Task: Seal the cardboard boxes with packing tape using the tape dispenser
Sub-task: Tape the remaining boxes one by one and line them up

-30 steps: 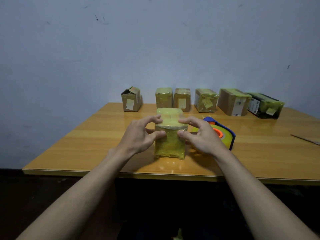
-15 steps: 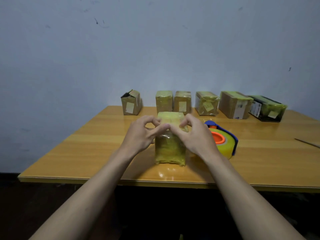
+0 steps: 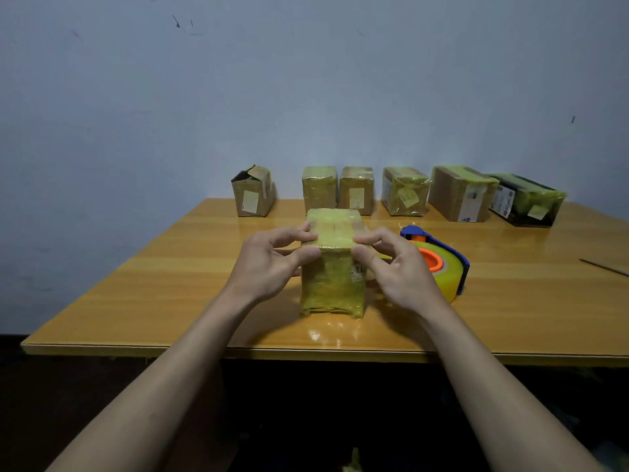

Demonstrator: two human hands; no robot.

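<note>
Cardboard box (image 3: 332, 274), wrapped in yellowish tape, stands upright on the wooden table (image 3: 143, 284) near its front edge, with its long axis vertical and its top face tilted toward the camera. A small white label sits on the upper right of its front face; some dark print is there, but it is too small to read. The left hand (image 3: 269, 264) pinches the top left edge of this box, fingers on the top face and thumb on the front. The right hand (image 3: 398, 267) grips the top right edge in the same way, fingers curled over the top and thumb on the front.

Just beside the right hand lies the tape dispenser (image 3: 439, 264), blue with an orange hub and a roll of clear tape; its blue nose points to the far side of the table.

Along the wall stands a row of six more boxes. The leftmost box (image 3: 253, 194) has its flaps open and a pale label on its front. The black box (image 3: 524, 201) at the far right carries a white printed label and a yellow note, both unreadable. A thin stick (image 3: 604, 267) lies at the right edge of the table.
</note>
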